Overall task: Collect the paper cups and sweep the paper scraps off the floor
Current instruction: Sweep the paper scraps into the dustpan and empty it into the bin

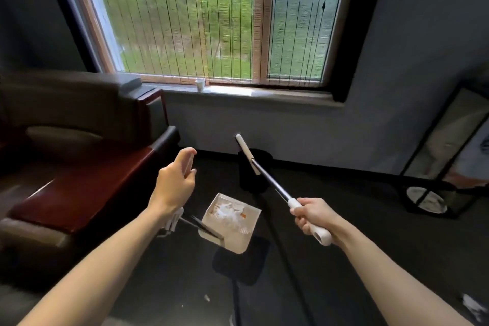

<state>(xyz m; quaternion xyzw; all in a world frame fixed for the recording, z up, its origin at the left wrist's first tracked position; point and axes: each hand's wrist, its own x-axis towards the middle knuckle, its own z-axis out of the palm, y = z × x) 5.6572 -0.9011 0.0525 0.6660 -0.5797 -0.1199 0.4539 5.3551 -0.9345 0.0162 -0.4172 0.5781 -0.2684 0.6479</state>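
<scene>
My left hand (173, 182) grips a slim white handle, and a dark rod runs from below my wrist to a white dustpan (239, 241). The dustpan hangs above the dark floor, casting a shadow, with white paper scraps (227, 213) lying in it. My right hand (311, 216) grips the white end of a metal pole (270, 184). The pole slants up and left, across a black bin (250, 180), to a white tip near the wall. A paper cup (199, 85) stands on the window sill (264, 96). Loose scraps (207, 298) lie on the floor, with more scraps (473, 307) at the right edge.
A dark sofa with a red-brown wooden armrest (87, 182) fills the left side. A black-framed mirror (449, 145) leans against the right wall, with a round base (426, 200) on the floor. The grey wall under the window is straight ahead.
</scene>
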